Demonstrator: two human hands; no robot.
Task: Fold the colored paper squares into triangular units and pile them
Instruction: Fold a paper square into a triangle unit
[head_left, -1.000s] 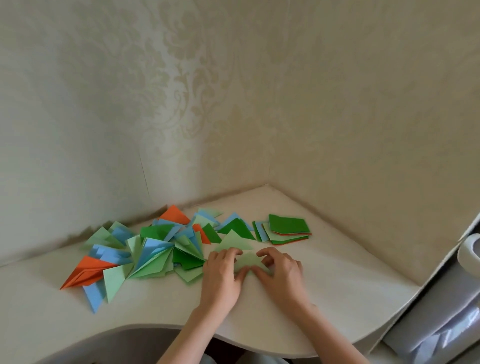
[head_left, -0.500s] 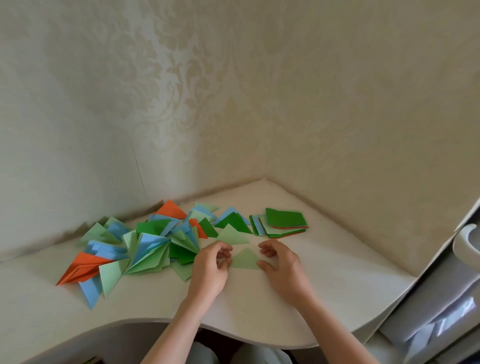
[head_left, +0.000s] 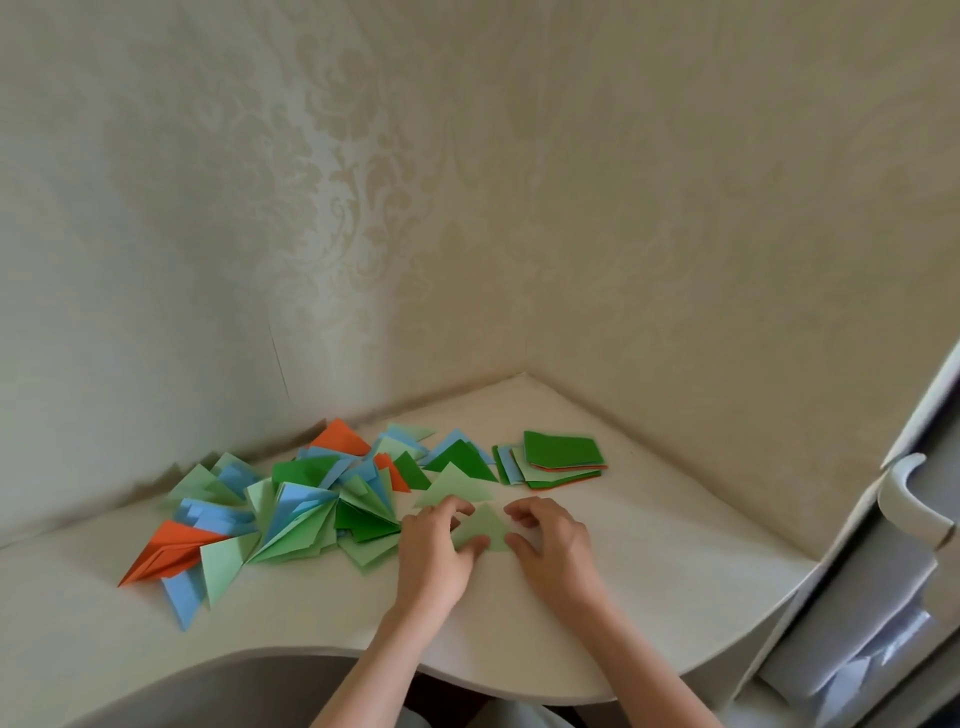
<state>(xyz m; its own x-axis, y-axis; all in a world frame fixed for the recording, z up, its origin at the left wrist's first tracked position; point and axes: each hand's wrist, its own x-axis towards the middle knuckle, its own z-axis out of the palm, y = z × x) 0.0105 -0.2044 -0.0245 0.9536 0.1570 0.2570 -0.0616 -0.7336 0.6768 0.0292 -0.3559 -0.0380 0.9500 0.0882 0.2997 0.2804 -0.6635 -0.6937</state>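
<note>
We have both hands on the tabletop (head_left: 675, 597), palms down, forearms coming in from the near edge. Our left hand (head_left: 434, 553) sits on the left side of the light green triangle (head_left: 485, 525): thumb tip lies on its near-left corner, fingers curled over its left edge, so the grip is closed on the triangle. Our right hand (head_left: 553, 545) is just right of the triangle, fingers curled into a loose claw, thumb tip touching or nearly touching the near-right corner; grip is apart, not pinching anything we can see. Triangle lies flat, apex pointing away from us, between the two hands.

A second light green triangle (head_left: 451, 483) lies just behind the first, partly under our left fingers. Left of the triangle spreads the pile (head_left: 291, 509) of folded units, green, blue and orange, loosely overlapped and reaching out to the wall (head_left: 208, 260) side. Behind and right of the triangle sits the stack (head_left: 561, 457) of unfolded squares, dark green on top, orange and light green edges showing below. A white cabinet handle (head_left: 909, 499) is far right of the triangle, off the tabletop.
</note>
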